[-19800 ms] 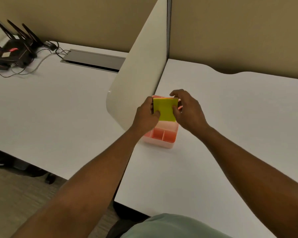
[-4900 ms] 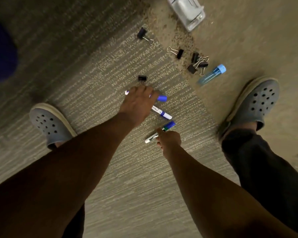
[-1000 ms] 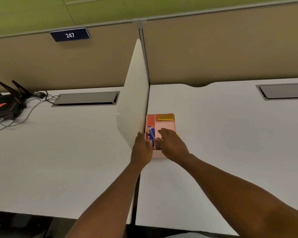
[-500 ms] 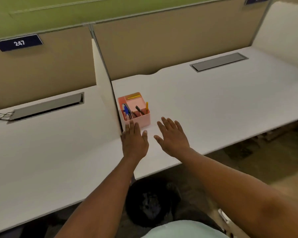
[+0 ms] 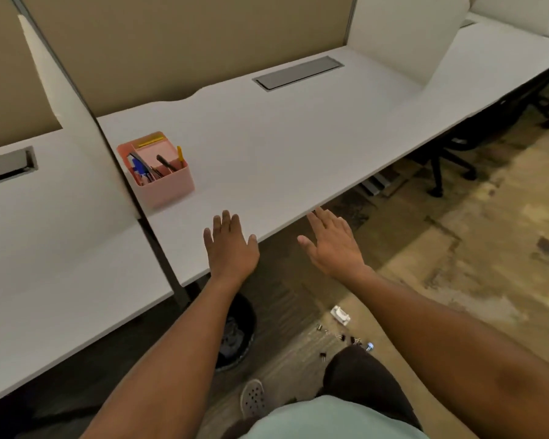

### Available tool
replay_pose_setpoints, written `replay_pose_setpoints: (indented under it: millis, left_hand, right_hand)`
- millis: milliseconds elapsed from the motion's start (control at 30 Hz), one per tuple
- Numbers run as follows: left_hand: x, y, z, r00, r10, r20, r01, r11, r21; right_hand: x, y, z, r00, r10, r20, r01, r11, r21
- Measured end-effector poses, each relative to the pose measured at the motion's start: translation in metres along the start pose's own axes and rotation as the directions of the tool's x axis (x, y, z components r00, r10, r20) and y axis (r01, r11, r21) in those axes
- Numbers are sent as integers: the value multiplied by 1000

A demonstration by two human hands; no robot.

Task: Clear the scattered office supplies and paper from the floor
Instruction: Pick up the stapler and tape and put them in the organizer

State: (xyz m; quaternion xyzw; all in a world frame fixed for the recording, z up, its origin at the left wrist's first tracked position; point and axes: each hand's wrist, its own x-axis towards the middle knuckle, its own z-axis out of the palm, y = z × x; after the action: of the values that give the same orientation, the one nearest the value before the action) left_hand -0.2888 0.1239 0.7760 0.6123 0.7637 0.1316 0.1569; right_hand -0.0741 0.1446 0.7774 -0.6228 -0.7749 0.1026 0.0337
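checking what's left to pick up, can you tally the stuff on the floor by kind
white stapler: 1
blue-capped tube: 1
black binder clips: at least 5 (the cluster is too small to separate)
total: at least 7

On the floor (image 5: 409,280) below you, just right of your dark trouser leg, several small black binder clips (image 5: 341,336) lie scattered in a loose line. One more clip (image 5: 323,355) sits apart, nearer you and to the left. A white stapler (image 5: 340,314) lies on its side just beyond them. A small clear tube with a blue cap (image 5: 369,346) rests at the right end of the clips. Up on the worktop (image 5: 298,137), the pink organizer (image 5: 159,171) stands upright against the divider, with blue and black pens leaning in its compartments and yellow sticky notes (image 5: 151,141) at its far edge.
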Motion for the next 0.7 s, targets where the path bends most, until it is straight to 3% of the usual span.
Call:
replay_pose_setpoints:
  millis: [200,367,700]
  left_hand:
    - [-22,21,52,997,70,10,-70,997,16]
    - [-34,50,123,999,37,40,-36,999,-23]
    - [-61,101,338,948,-79,308,94,995,-33]
  right_hand:
    - [-27,81,33,992,124,40,-125,991,36]
    - [-43,164,72,976,184,114,-197,974,111]
    - [-65,337,214,871,362,332,-444,869,217]
